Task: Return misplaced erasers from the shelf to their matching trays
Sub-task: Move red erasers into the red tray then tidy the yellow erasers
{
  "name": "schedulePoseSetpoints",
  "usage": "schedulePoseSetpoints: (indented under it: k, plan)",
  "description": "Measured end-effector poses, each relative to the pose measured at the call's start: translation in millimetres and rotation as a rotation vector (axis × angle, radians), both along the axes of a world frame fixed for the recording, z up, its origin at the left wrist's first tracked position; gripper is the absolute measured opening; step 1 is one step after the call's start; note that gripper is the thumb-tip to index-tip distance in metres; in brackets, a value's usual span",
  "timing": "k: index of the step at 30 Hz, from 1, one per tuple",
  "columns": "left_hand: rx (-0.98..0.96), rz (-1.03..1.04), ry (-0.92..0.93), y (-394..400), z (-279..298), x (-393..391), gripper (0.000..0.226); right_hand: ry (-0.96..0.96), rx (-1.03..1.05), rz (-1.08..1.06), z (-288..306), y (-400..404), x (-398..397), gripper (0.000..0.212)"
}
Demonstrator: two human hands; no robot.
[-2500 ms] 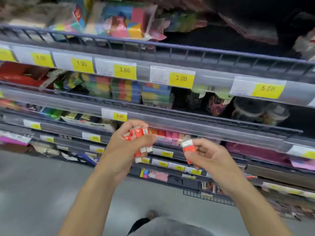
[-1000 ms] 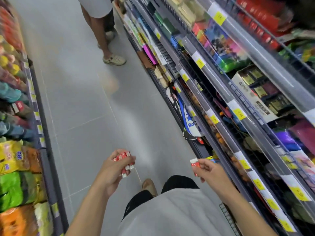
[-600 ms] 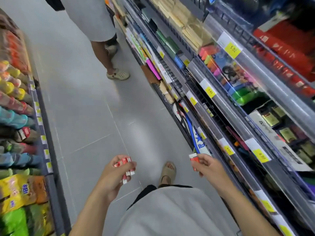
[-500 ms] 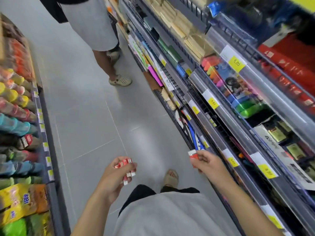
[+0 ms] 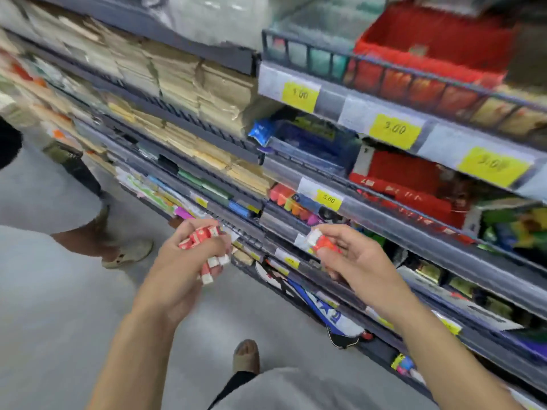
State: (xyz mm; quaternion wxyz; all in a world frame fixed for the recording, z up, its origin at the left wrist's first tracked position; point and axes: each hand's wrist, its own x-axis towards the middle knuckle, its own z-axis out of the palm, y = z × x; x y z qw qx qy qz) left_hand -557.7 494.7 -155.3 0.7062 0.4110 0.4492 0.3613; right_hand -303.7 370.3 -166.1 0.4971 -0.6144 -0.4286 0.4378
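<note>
While walking: both hands carry erasers, well clear of any tray.
Left hand (image 5: 189, 255): grip clamped on a loose bunch of erasers (image 5: 204, 247); an end one could slip out.
Right hand (image 5: 349, 258): pinches one eraser (image 5: 321, 242).
Tray: not visible; mismatching is possible.
Change: view has swung from the aisle to the shelf (image 5: 384, 208).

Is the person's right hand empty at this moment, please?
No, the right hand pinches a single red-and-white eraser, while the left hand holds a bunch of them.
</note>
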Motion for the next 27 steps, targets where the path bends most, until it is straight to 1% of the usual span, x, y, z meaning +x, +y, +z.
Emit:
schedulePoseSetpoints:
  k: [2, 6, 10, 14, 16, 18, 22, 27]
  plan:
    - [0.081, -0.11, -0.037, 30.1, 30.8, 19.5, 0.04, -0.044, 0.044, -0.07, 22.7, 6.3, 1.8, 0.03]
    - [0.191, -0.329, -0.124, 66.9, 82.9, 62.4, 0.04, -0.032, 0.125, -0.206, 62.7, 10.7, 6.3, 0.029]
    - [0.248, -0.501, -0.223, 79.2, 118.9, 99.9, 0.039, -0.078, 0.192, -0.235, 105.2, 5.5, 7.7, 0.027]
    - [0.321, -0.582, -0.302, 84.8, 147.9, 127.4, 0.038, -0.236, 0.254, -0.313, 145.9, 1.1, 23.0, 0.024]
    - [0.355, -0.603, -0.328, 87.7, 161.7, 136.8, 0.037, -0.277, 0.307, -0.344, 168.1, 1.9, 35.0, 0.026]
    - [0.402, -0.604, -0.328, 90.0, 174.7, 145.0, 0.038, -0.402, 0.324, -0.405, 189.0, 5.9, 48.8, 0.029]
    - [0.455, -0.578, -0.325, 95.1, 191.5, 156.2, 0.036, -0.741, 0.222, -0.492, 220.4, 24.4, 81.1, 0.024]
    - [0.465, -0.583, -0.324, 100.8, 199.4, 162.2, 0.038, -1.074, -0.135, -0.424, 240.8, 49.2, 115.9, 0.029]
